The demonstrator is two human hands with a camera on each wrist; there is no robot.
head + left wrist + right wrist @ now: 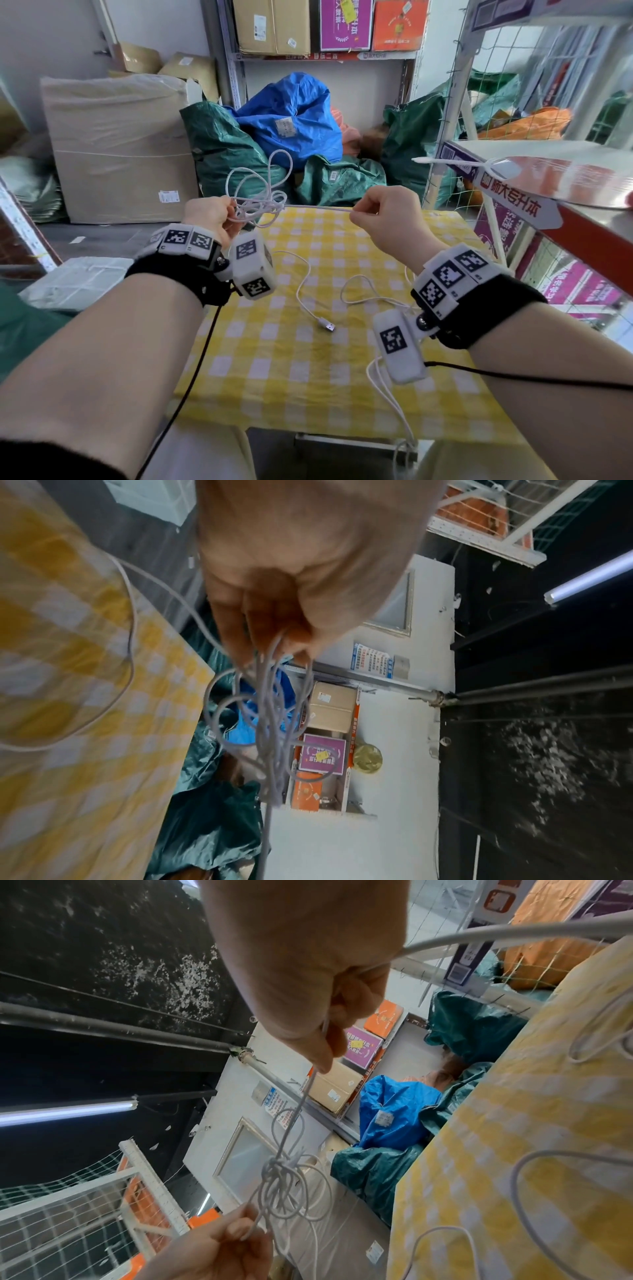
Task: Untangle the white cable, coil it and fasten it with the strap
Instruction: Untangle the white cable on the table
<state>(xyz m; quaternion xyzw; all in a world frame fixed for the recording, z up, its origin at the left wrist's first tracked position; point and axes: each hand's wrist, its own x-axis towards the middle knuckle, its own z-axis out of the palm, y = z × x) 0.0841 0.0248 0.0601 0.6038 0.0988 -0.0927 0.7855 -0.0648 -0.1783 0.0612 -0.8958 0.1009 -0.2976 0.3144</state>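
Above the checked bench (342,359), your left hand (209,219) is gripping the white cable's (260,202) tangle; your right hand's (387,214) fingers (325,1050) are pinching its taut strand.

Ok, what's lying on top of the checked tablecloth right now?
On the checked tablecloth lie loose runs of the white cable and its USB plug. The wrist cameras cover part of the cloth; no strap is visible.

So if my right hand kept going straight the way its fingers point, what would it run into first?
Probably the tangled knot of the white cable: the right hand pinches a taut strand leading straight to it, with the left hand just beyond. Depth is uncertain.
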